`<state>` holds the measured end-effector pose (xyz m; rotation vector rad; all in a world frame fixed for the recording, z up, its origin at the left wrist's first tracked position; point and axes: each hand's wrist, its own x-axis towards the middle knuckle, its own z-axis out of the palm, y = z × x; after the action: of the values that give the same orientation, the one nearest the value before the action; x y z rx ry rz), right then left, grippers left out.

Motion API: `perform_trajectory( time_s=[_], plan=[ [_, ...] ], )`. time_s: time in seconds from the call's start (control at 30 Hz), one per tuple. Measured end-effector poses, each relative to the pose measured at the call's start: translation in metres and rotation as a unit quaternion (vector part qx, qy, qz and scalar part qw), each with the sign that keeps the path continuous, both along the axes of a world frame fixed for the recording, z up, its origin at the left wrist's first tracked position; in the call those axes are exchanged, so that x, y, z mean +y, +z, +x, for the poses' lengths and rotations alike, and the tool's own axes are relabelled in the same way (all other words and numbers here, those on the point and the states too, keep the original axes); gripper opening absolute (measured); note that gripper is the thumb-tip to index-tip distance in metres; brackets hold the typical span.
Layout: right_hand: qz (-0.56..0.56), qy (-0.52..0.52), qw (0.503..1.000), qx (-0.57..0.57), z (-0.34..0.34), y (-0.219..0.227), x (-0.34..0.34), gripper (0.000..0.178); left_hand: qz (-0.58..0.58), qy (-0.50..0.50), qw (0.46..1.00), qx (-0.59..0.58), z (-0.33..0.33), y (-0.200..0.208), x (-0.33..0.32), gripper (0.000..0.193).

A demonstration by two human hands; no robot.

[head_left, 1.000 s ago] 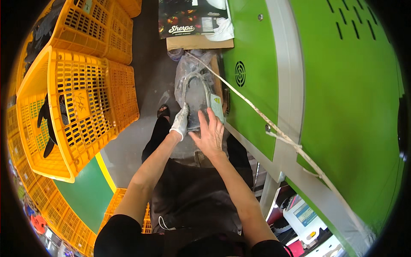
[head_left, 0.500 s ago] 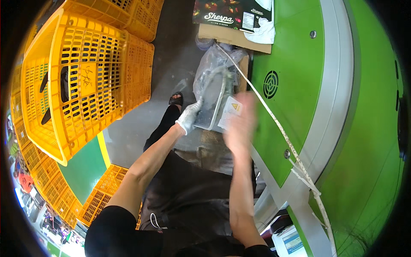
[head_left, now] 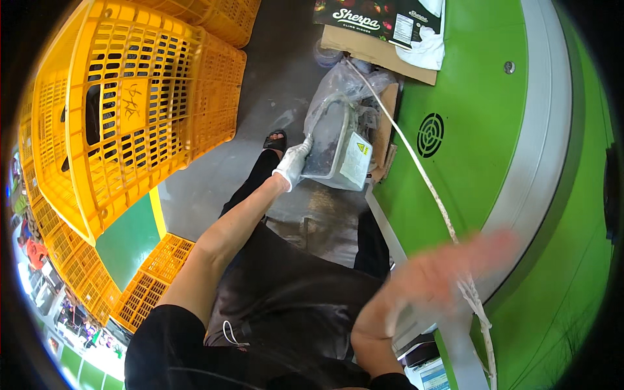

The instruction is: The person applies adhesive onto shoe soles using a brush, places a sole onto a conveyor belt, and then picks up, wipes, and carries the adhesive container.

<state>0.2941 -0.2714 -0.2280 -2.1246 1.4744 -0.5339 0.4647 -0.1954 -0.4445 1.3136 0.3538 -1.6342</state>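
Note:
My left hand (head_left: 294, 164), in a white glove, grips the left edge of a clear, open-looking plastic bin (head_left: 323, 156) just beyond my lap. The bin is tilted, and a pale label (head_left: 356, 162) with a yellow warning triangle is on its right side. Cloudy plastic bag film (head_left: 325, 91) gathers at its far end. What lies inside the bin is too murky to make out. My right hand (head_left: 448, 270) is bare and raised over the grey trim at the right, away from the bin. Motion smears its fingers, and it overlaps a white wrapped cord (head_left: 422, 185).
Large yellow slatted crates (head_left: 136, 110) stand at the left, with more crates (head_left: 146, 279) lower down. A green machine panel (head_left: 468, 130) with a round vent fills the right. At the far end is a printed cardboard box (head_left: 383, 52) with a white cloth (head_left: 426, 49) on it.
My right hand has left the bin's label side and swung right and nearer to me. My left hand keeps hold of the bin. The whole view has shifted slightly.

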Motion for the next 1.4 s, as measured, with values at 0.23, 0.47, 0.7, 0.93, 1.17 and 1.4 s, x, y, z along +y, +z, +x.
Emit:
perform_trajectory(
  time_s=[0.23, 0.47, 0.7, 0.93, 1.17, 1.4],
  plan=[
    [0.23, 0.121, 0.966, 0.016, 0.004, -0.132, 0.002, 0.065, 0.005, -0.167, 0.972, -0.166, -0.024, -0.021, 0.012, 0.053],
    [0.074, -0.123, 0.957, -0.253, -0.022, -0.001, -0.002, 0.07, -0.002, 0.011, 1.0, -0.027, -0.016, -0.01, 0.009, 0.06],
    [0.296, 0.013, 0.949, -0.109, 0.011, -0.158, 0.008, 0.061, 0.04, -0.207, 0.933, -0.291, -0.028, -0.007, 0.009, 0.061],
    [0.247, -0.07, 0.961, 0.103, 0.003, -0.15, -0.008, 0.039, 0.033, -0.256, 0.861, -0.437, -0.049, 0.026, -0.002, 0.052],
    [0.139, -0.038, 0.985, -0.09, -0.005, -0.09, -0.009, 0.033, -0.033, -0.219, 0.84, -0.495, -0.049, 0.099, 0.001, 0.037],
    [0.249, -0.099, 0.962, -0.05, -0.048, -0.224, 0.035, 0.037, 0.035, -0.328, 0.791, -0.515, -0.077, -0.013, 0.02, 0.026]
  ],
)
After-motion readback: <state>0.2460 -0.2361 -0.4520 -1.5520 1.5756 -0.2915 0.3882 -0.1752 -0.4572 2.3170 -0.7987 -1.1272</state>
